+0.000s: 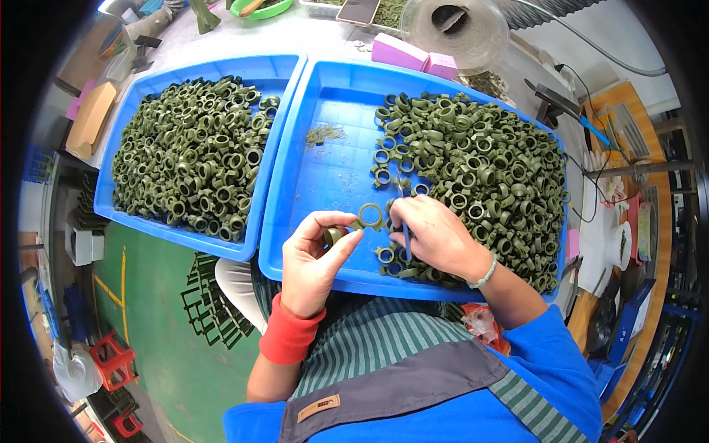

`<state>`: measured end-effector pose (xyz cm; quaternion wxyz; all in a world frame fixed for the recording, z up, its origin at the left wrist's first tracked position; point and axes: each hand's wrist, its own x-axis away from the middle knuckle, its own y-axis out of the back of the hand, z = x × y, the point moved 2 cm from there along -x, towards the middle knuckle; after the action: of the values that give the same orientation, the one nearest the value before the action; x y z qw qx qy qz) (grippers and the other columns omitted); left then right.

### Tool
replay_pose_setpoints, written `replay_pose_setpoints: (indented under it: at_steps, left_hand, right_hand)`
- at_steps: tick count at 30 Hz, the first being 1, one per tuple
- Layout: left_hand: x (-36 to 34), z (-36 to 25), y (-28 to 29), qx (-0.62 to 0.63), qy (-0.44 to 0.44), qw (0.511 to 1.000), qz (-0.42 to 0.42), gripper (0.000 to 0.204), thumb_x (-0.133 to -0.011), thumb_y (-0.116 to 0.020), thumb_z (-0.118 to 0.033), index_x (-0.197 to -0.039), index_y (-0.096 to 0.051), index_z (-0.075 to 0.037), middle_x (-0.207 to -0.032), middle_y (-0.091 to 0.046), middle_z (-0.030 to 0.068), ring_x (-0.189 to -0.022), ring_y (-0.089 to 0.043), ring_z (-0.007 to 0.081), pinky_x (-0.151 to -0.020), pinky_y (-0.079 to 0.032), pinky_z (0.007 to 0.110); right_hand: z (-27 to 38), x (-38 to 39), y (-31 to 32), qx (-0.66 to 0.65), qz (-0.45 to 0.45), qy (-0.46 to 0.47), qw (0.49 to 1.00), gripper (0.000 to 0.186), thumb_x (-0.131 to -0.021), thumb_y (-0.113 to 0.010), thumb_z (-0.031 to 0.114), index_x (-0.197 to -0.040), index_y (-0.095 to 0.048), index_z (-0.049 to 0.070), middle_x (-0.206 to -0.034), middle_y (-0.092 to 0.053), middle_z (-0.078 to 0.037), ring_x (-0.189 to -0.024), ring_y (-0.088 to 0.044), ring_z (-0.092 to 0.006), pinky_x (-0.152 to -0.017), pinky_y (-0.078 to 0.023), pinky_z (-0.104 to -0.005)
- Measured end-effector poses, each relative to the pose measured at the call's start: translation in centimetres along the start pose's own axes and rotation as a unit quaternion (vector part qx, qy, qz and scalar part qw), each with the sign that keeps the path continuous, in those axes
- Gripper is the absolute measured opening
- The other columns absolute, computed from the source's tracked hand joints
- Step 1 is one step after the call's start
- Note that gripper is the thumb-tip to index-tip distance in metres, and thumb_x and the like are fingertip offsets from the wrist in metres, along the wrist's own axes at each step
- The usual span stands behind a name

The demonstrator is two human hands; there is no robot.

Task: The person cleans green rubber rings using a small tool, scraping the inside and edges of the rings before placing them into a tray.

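Observation:
My left hand (310, 258) pinches a green ring-shaped part (360, 223) between thumb and forefinger, above the right-hand blue tray (295, 214). A second green ring (332, 235) is tucked behind, within the curl of the same fingers. Close to the pinched ring, my right hand (443, 238) is closed round a slim tool with a blue handle (406, 244) and a thin grey tip pointing away from me. Its exact kind I cannot make out. A heap of similar green rings (480, 155) fills the right part of this tray.
Another blue tray (177, 235), heaped with green rings, adjoins on the left. Pink boxes (399, 52), a phone (360, 10) and a round, clear-rimmed container (413, 29) stand beyond. Red stools (112, 362) are on the green floor at left. A blue-handled tool (594, 133) lies far right.

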<state>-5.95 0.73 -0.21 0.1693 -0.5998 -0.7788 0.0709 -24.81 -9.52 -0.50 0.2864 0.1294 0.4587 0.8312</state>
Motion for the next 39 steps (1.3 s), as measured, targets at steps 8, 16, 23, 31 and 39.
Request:
replay_pose_setpoints:
  at_steps: [8,16,23,31,39]
  left_hand:
    - [0.1,-0.1,0.6,0.011,0.026,1.0,-0.002,0.023,-0.093,-0.068,-0.003,-0.116,-0.067,0.0,-0.09,-0.063,-0.0016,-0.073,-0.052,0.0031,-0.064,-0.04,0.018]
    - [-0.2,-0.9,1.2,-0.019,0.066,0.996,0.056,0.022,-0.096,-0.065,-0.006,-0.117,-0.068,0.001,-0.087,-0.065,0.0007,-0.074,-0.055,0.0057,-0.063,-0.042,0.02]
    - [-0.4,-2.3,1.1,-0.063,0.12,0.978,0.156,0.021,-0.096,-0.064,-0.005,-0.116,-0.069,0.0,-0.09,-0.066,-0.0004,-0.075,-0.056,0.0048,-0.067,-0.046,0.021]
    - [-0.1,-1.6,1.3,-0.014,0.035,0.996,0.085,0.022,-0.096,-0.063,0.001,-0.117,-0.066,0.003,-0.098,-0.068,0.0041,-0.078,-0.061,0.0072,-0.072,-0.052,0.022]
    - [-0.1,-0.7,0.5,0.001,-0.039,0.999,-0.01,0.024,-0.096,-0.063,0.0,-0.12,-0.064,0.005,-0.106,-0.067,0.0092,-0.081,-0.064,0.0112,-0.073,-0.055,0.024]
  right_hand:
    - [1.2,-1.1,3.4,-0.388,-0.187,-0.062,0.9,0.03,-0.106,-0.054,0.023,-0.115,-0.068,-0.001,-0.094,-0.068,-0.007,-0.08,-0.06,-0.0129,-0.074,-0.049,-0.0267]
    - [1.1,-0.3,5.0,-0.479,-0.046,-0.011,0.877,0.027,-0.107,-0.048,0.017,-0.1,-0.065,-0.002,-0.092,-0.064,-0.004,-0.082,-0.059,-0.0106,-0.074,-0.05,-0.0265]
    - [1.3,-0.4,4.6,-0.424,0.024,0.054,0.904,0.017,-0.104,-0.056,0.012,-0.1,-0.065,-0.001,-0.089,-0.062,-0.006,-0.077,-0.059,-0.0122,-0.068,-0.049,-0.0274]
    - [2.3,-0.5,4.3,-0.293,-0.076,0.117,0.946,0.008,-0.092,-0.07,0.007,-0.086,-0.07,0.0,-0.079,-0.068,-0.008,-0.069,-0.063,-0.0198,-0.062,-0.048,-0.0314]
    - [3.3,-0.1,2.0,-0.283,-0.167,0.112,0.938,0.009,-0.093,-0.069,0.008,-0.092,-0.073,0.0,-0.082,-0.073,-0.009,-0.07,-0.069,-0.0167,-0.063,-0.053,-0.0279]
